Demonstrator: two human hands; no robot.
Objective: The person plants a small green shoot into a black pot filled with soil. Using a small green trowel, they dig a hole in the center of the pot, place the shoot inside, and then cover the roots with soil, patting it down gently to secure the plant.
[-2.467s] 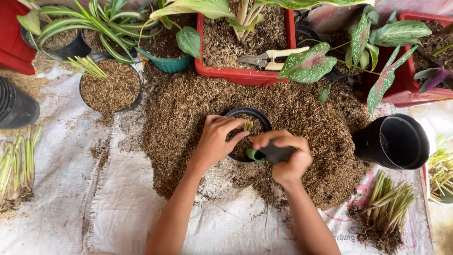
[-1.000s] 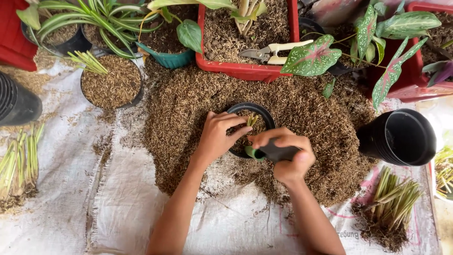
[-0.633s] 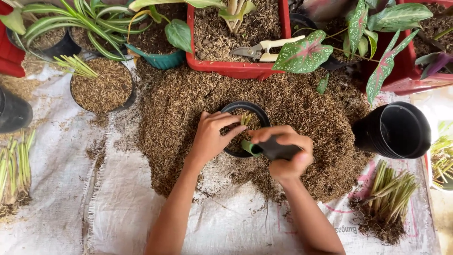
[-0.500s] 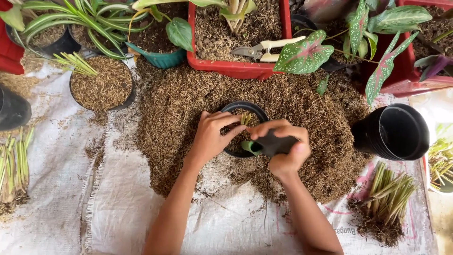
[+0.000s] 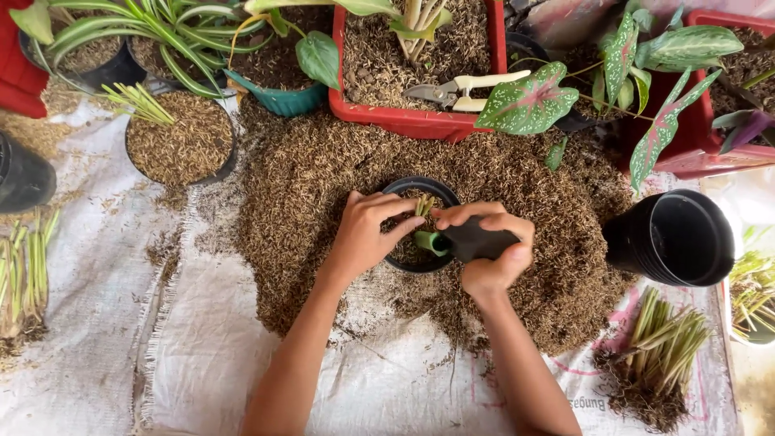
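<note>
A small black pot (image 5: 401,188) sits in a heap of brown potting mix (image 5: 323,178) and holds a little green plantlet (image 5: 423,207). My left hand (image 5: 365,236) rests on the pot's left rim, its fingers reaching toward the plantlet. My right hand (image 5: 492,250) grips the dark handle of a green hand trowel (image 5: 464,240), whose green tip lies over the pot's right side, next to the plantlet.
An empty black pot (image 5: 674,238) lies on its side at right. A red planter (image 5: 416,121) with pruning shears (image 5: 464,87) stands behind. A mix-filled pot (image 5: 179,145) is at left. Plantlet bundles lie at the left edge (image 5: 24,278) and bottom right (image 5: 658,355).
The trowel has tilted and shifted slightly over the pot. My left hand stays on the rim. The view has drifted a little.
</note>
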